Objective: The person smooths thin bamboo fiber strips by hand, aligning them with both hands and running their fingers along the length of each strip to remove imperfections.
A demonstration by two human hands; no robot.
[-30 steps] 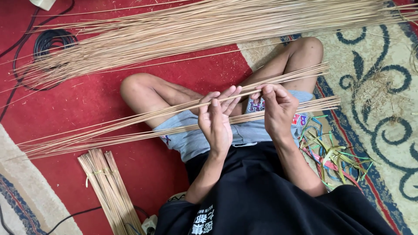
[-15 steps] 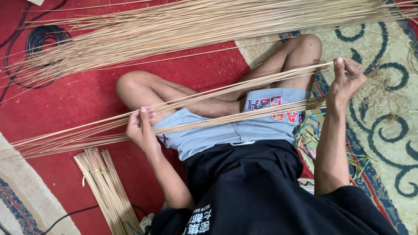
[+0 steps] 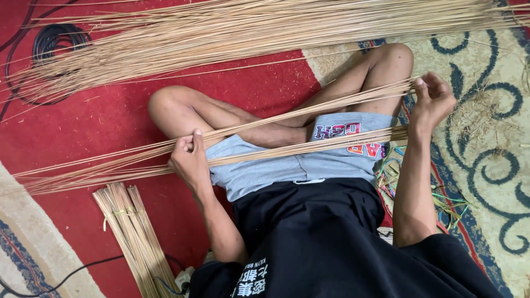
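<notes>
I sit cross-legged with a bunch of long thin tan sticks [image 3: 309, 113] lying across my lap, fanned into two strands. My left hand [image 3: 189, 161] is closed around the bunch beside my left knee, where the strands meet. Near my right knee, my right hand [image 3: 433, 99] pinches the upper strand close to its end. The sticks run on past my left hand to the left, over the red carpet [image 3: 110, 121].
A big loose pile of the same sticks [image 3: 248, 27] lies across the top. A tied bundle of shorter sticks [image 3: 135, 234] is at lower left. A coiled black cable [image 3: 55, 44] sits top left. Coloured strips [image 3: 397, 171] lie on the patterned rug [image 3: 486, 143] at right.
One second ago both hands were together at the middle of the bunch. They slid apart along the sticks, left hand to the left, right hand to the right end.
</notes>
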